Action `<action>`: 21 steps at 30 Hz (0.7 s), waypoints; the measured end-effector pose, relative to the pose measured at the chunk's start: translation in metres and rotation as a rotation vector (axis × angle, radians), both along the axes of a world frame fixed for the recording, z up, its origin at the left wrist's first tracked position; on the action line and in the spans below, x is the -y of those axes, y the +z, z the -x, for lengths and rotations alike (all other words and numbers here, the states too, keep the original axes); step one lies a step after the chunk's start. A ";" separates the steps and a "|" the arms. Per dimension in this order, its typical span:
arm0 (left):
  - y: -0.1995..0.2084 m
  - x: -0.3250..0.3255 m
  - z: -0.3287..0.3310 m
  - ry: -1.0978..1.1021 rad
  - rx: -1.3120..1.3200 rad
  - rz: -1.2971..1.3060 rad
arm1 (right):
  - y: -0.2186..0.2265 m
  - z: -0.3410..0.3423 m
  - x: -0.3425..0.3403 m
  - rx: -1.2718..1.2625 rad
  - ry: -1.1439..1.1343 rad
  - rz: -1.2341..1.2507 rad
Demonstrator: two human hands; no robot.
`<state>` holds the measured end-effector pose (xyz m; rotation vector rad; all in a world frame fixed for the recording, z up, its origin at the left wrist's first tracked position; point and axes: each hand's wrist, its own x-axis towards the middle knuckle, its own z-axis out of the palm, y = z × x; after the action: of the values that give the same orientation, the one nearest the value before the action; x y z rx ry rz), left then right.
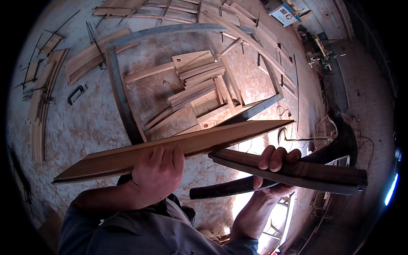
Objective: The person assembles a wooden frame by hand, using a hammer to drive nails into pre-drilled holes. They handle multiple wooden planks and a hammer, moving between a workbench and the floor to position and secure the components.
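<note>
My left hand (158, 173) is closed over the near edge of a long wooden board (212, 138) with slanted ends and a dark lower edge. The board is held up across the middle of the view. My right hand (276, 170) grips a shorter wooden rail (325, 173) and, beneath it, the dark handle of a hammer (225, 188). The hammer's curved head shows beyond the rail, at the right. At its left end the rail meets or overlaps the board's underside; I cannot tell whether they touch.
Below the board lies a large grey rectangular frame (121, 93), with stacked wooden pieces (197, 87) inside it. A C-clamp (76, 95) lies on the floor (80, 127) to the left, near clamped boards (42, 106). More wooden frames (170, 12) lie at the back; a fan (325, 129) stands right.
</note>
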<state>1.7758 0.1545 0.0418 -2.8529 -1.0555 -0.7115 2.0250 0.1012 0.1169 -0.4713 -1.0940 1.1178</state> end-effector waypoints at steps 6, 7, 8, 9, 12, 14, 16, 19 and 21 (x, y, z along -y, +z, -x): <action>0.001 0.002 0.000 0.001 -0.005 0.011 | 0.003 0.003 0.001 0.004 -0.032 0.012; 0.000 0.002 0.000 -0.001 0.002 0.001 | 0.003 0.003 0.002 0.006 -0.048 0.016; -0.001 0.001 0.000 -0.004 0.008 -0.009 | 0.004 0.004 0.002 0.008 -0.065 0.019; -0.002 0.001 0.000 0.000 0.009 -0.008 | 0.005 0.004 0.002 0.009 -0.080 0.022; -0.002 0.002 -0.001 0.009 0.003 0.001 | 0.004 0.004 0.002 0.025 -0.089 0.006; 0.000 0.002 -0.001 0.011 -0.011 0.014 | 0.004 0.004 0.003 -0.009 -0.071 0.021; 0.000 0.003 0.000 0.006 -0.008 -0.002 | 0.005 0.005 0.003 -0.039 -0.059 0.032; 0.001 0.007 -0.001 0.014 -0.011 -0.008 | 0.005 0.009 0.006 -0.080 -0.062 0.036; 0.001 0.009 -0.001 0.015 -0.017 -0.005 | 0.002 0.009 0.007 -0.101 -0.086 0.029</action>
<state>1.7771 0.1456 0.0428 -2.8385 -1.0706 -0.6872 2.0161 0.0941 0.1185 -0.4749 -0.9618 1.0712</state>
